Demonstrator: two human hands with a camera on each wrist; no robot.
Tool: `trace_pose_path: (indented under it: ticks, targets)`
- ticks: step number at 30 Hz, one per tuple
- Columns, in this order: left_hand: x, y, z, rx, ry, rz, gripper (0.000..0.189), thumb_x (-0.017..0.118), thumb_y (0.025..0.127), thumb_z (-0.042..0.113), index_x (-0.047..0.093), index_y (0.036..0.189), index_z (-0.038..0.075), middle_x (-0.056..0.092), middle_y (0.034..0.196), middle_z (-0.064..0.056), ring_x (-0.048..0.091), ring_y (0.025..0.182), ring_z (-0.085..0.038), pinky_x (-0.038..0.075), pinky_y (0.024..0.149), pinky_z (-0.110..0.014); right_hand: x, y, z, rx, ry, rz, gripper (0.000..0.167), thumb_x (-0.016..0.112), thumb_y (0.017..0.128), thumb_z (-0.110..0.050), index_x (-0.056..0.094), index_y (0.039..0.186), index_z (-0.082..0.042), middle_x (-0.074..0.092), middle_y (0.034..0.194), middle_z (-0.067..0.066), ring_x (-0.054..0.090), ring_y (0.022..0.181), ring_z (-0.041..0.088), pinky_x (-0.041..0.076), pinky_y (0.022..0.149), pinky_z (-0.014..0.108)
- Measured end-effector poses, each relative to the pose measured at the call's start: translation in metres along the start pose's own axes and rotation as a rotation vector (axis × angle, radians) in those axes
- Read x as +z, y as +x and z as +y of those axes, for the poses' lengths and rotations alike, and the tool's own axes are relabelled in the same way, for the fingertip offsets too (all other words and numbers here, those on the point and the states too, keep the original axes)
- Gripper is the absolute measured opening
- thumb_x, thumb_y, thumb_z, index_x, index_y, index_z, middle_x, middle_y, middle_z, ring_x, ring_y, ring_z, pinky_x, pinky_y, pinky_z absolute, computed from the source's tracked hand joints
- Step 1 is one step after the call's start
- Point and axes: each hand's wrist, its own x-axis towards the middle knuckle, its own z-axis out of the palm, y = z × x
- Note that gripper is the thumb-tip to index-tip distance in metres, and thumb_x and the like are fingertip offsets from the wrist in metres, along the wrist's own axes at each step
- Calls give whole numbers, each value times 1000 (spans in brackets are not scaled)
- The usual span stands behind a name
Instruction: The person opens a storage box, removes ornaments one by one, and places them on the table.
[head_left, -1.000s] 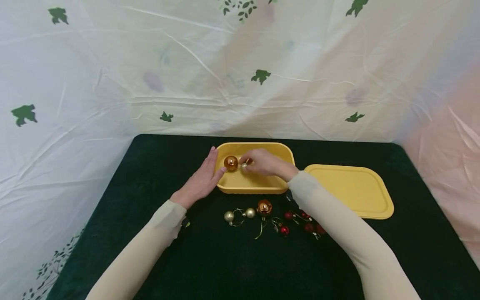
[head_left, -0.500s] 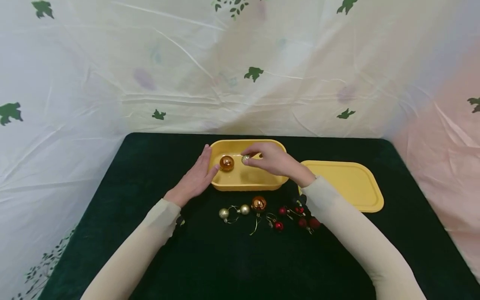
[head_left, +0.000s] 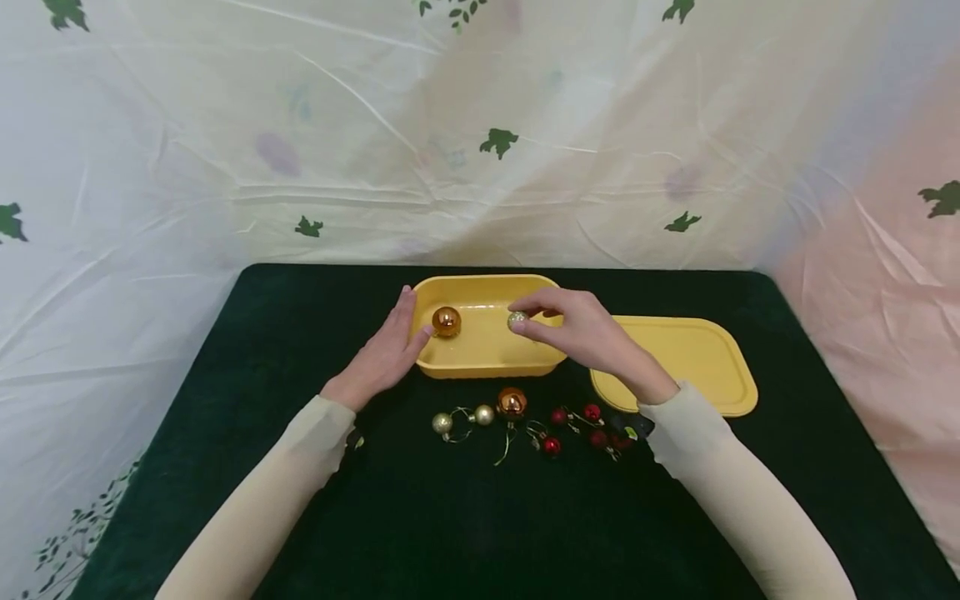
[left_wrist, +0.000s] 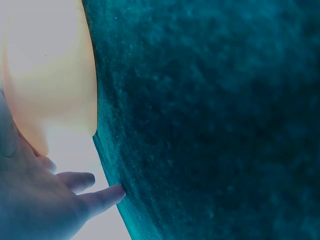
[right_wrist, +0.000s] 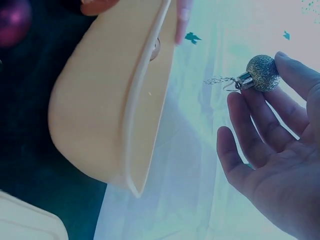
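My right hand (head_left: pixel 588 333) pinches a small gold glitter bauble (head_left: pixel 517 321) between thumb and fingertips, above the right part of a yellow plastic box (head_left: pixel 487 372). In the right wrist view the glitter bauble (right_wrist: pixel 263 72) shows its silver cap and a loop of string, apart from the box (right_wrist: pixel 95 100). My left hand (head_left: pixel 378 354) rests against the box's left end, fingers extended and thumb near the rim. Inside the box, at the left, lies a shiny copper bauble (head_left: pixel 446 322). The left wrist view shows fingers of the left hand (left_wrist: pixel 40 200) beside the box wall (left_wrist: pixel 50 75).
A yellow lid (head_left: pixel 682 358) lies right of the box. In front of the box are two gold baubles, one of them a gold bauble (head_left: pixel 442 423) on a string, another copper bauble (head_left: pixel 512 402) and several red baubles (head_left: pixel 551 447). Dark green cloth (head_left: pixel 420 517) covers the table.
My right hand has lifted the gold glitter bauble from low inside the box and drawn it to the right. The left hand stays at the box's left end. The head view has shifted slightly.
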Motion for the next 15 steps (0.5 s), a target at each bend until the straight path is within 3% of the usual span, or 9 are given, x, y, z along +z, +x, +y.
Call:
trace_pose_path:
  ticks: [6, 15]
  targets:
    - [0, 0, 2, -2, -6, -2, 78, 31, 112, 49, -7, 166, 7, -13, 173, -10, 2, 159, -29, 14, 127, -50, -3, -22, 0, 33, 2, 16, 38, 70, 100, -40, 73, 129, -16, 72, 120, -3, 63, 114, 25, 52, 98, 50]
    - [1, -1, 3, -8, -3, -7, 79, 28, 112, 52, -9, 165, 8, -12, 173, -13, 2, 159, -29, 15, 127, -50, -7, -55, 4, 42, -37, 61, 32, 71, 99, -38, 74, 126, -20, 72, 114, -8, 61, 99, 13, 54, 84, 43]
